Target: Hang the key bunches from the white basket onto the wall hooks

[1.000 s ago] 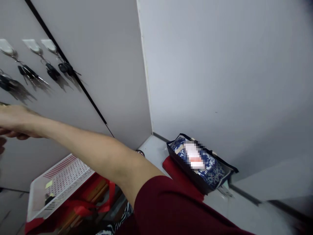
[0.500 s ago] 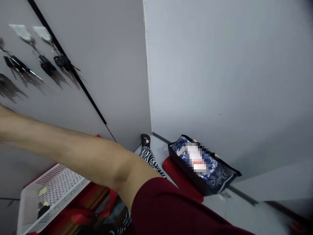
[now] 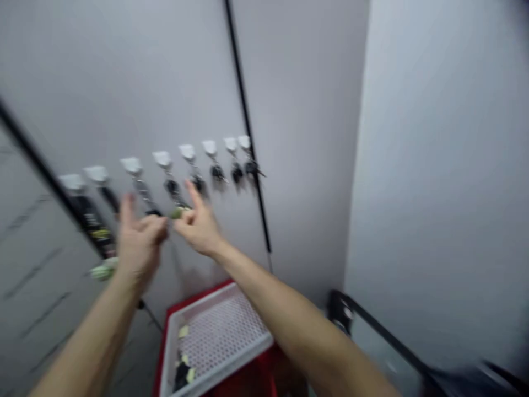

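Note:
Blurred by motion, my left hand [image 3: 141, 240] is raised before a grey panel, one finger pointing up and its thumb apart. My right hand [image 3: 203, 227] is beside it, index finger stretched up toward a bunch of keys [image 3: 198, 182], other fingers partly curled. I make out nothing held in either hand. A small greenish thing [image 3: 177, 212] is close to the right fingers; whether they touch it I cannot tell. Several white hooks [image 3: 163, 159] cross the panel in a row, with dark keys [image 3: 217, 172] hanging from them. Left of my left hand hangs a pale green ball-like thing [image 3: 103, 269].
Below my hands, a white perforated basket [image 3: 223, 358] holds dark and yellowish bits, with red around it. At right stands a pale wall [image 3: 438, 165]; a dark-edged bag [image 3: 384, 325] is blurred at lower right. Black strips [image 3: 237, 66] run down the panel.
My view has swung left, bringing the row of hooks to the middle and the basket to the right. Both hands are now visible; earlier only one arm showed, reaching out of frame.

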A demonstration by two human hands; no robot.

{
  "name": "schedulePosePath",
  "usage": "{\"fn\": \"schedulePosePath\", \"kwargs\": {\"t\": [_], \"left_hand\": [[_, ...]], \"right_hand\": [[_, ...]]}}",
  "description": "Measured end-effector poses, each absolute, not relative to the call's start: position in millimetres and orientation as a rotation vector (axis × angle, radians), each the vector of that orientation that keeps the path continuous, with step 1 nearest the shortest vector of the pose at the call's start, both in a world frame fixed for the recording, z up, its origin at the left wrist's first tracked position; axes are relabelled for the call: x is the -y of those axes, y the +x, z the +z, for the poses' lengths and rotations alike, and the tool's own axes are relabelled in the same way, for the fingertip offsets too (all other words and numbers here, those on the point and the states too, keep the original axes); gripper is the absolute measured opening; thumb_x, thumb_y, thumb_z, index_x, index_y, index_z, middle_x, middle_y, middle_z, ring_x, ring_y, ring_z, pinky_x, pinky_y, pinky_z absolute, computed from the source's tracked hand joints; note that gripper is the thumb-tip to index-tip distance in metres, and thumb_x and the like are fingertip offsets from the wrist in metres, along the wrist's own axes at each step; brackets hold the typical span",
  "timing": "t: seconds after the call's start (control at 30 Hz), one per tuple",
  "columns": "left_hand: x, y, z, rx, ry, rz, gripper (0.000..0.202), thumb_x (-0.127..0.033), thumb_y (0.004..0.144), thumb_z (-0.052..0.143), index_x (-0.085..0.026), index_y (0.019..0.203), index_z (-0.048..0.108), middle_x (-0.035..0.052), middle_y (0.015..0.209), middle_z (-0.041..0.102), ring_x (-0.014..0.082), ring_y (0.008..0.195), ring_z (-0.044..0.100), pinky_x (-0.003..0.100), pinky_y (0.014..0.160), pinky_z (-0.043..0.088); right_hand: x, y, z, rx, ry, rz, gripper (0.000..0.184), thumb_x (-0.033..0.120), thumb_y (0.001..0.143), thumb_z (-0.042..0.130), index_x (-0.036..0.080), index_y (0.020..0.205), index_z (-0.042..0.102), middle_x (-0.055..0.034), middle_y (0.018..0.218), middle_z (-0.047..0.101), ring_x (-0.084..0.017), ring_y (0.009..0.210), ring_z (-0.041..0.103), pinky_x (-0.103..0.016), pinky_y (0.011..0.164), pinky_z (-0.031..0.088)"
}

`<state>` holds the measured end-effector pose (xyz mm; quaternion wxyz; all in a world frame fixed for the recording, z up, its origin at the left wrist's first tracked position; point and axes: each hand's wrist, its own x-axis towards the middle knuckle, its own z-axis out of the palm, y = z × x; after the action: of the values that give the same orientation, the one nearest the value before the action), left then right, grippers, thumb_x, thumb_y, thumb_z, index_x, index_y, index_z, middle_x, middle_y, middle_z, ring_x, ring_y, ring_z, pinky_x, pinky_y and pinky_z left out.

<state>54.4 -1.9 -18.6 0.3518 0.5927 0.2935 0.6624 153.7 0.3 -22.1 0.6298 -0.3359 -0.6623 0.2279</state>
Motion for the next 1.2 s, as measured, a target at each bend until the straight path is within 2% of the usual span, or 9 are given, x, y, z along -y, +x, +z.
{"fn": "schedulePosePath", "kwargs": {"t": [0.07, 0.17, 0.3, 0.8, 0.9, 1.0, 1.1, 1.2], "left_hand": [[-8, 45, -11, -0.673, 1.595, 1.743, 0.07, -0.012, 0.061, 0.052, -0.031, 0.116, 0.014, -0.0117, 0.041, 0.035, 0.0007, 0.038, 0.031, 0.011, 0.041, 0.027], [-13, 38, -10, -0.604, 1.612, 1.731, 0.073, -0.013, 0.06, 0.05, -0.027, 0.118, 0.007, -0.0117, 0.04, 0.032, 0.0012, 0.037, 0.028, 0.012, 0.04, 0.024], [-8, 34, -8, -0.575, 1.571, 1.721, 0.073, -0.016, 0.061, 0.049, -0.024, 0.119, 0.006, -0.0111, 0.042, 0.029, 0.0015, 0.039, 0.028, 0.013, 0.042, 0.025], [3, 24, 8, -0.565, 1.679, 1.697, 0.069, -0.019, 0.062, 0.048, -0.024, 0.118, 0.01, -0.0102, 0.043, 0.03, 0.0025, 0.04, 0.029, 0.014, 0.043, 0.026], [-9, 4, 4, -0.852, 1.653, 1.93, 0.063, -0.022, 0.061, 0.05, -0.023, 0.115, 0.018, -0.0062, 0.056, 0.043, 0.005, 0.05, 0.04, 0.018, 0.052, 0.034], [-28, -20, -3, -1.405, 1.422, 2.263, 0.061, -0.027, 0.057, 0.054, -0.02, 0.11, 0.026, 0.0033, 0.087, 0.047, 0.0121, 0.079, 0.045, 0.024, 0.069, 0.035], [-44, -26, -13, -1.908, 1.36, 2.155, 0.07, -0.034, 0.051, 0.058, -0.017, 0.11, 0.025, 0.0098, 0.103, 0.041, 0.0209, 0.096, 0.037, 0.032, 0.077, 0.031], [-53, -16, -24, -2.166, 1.441, 1.922, 0.077, -0.034, 0.05, 0.058, -0.017, 0.114, 0.019, 0.013, 0.108, 0.037, 0.0259, 0.099, 0.035, 0.037, 0.076, 0.032]], "right_hand": [[-13, 145, -22, 1.505, -0.638, 0.519, 0.072, 0.011, 0.058, 0.045, 0.021, 0.12, 0.01, 0.0131, 0.039, 0.03, -0.002, 0.036, 0.026, -0.013, 0.041, 0.027], [-23, 134, -21, 1.5, -0.521, 0.576, 0.071, 0.012, 0.059, 0.043, 0.019, 0.12, 0.009, 0.0128, 0.039, 0.028, -0.002, 0.035, 0.024, -0.013, 0.038, 0.025], [-19, 123, -15, 1.497, -0.494, 0.61, 0.07, 0.011, 0.059, 0.042, 0.02, 0.12, 0.008, 0.0126, 0.039, 0.026, -0.003, 0.034, 0.023, -0.013, 0.037, 0.025], [-5, 118, 1, 1.562, -0.55, 0.538, 0.067, 0.017, 0.061, 0.042, 0.021, 0.12, 0.01, 0.012, 0.039, 0.025, -0.003, 0.035, 0.023, -0.014, 0.038, 0.027], [-15, 122, -4, 1.57, -0.723, 0.449, 0.058, 0.02, 0.061, 0.041, 0.017, 0.116, 0.024, 0.0102, 0.04, 0.033, -0.004, 0.037, 0.03, -0.017, 0.044, 0.032], [-31, 123, -6, 1.502, -0.951, 0.32, 0.05, 0.024, 0.06, 0.041, 0.012, 0.108, 0.037, 0.003, 0.054, 0.049, -0.008, 0.047, 0.042, -0.022, 0.054, 0.037], [-47, 116, -5, 1.464, -1.072, 0.116, 0.046, 0.029, 0.06, 0.041, 0.012, 0.104, 0.043, -0.006, 0.079, 0.054, -0.013, 0.066, 0.049, -0.026, 0.065, 0.037], [-61, 107, -2, 1.401, -1.201, -0.026, 0.047, 0.031, 0.06, 0.042, 0.012, 0.103, 0.042, -0.0101, 0.09, 0.051, -0.017, 0.077, 0.048, -0.029, 0.07, 0.035]]}}
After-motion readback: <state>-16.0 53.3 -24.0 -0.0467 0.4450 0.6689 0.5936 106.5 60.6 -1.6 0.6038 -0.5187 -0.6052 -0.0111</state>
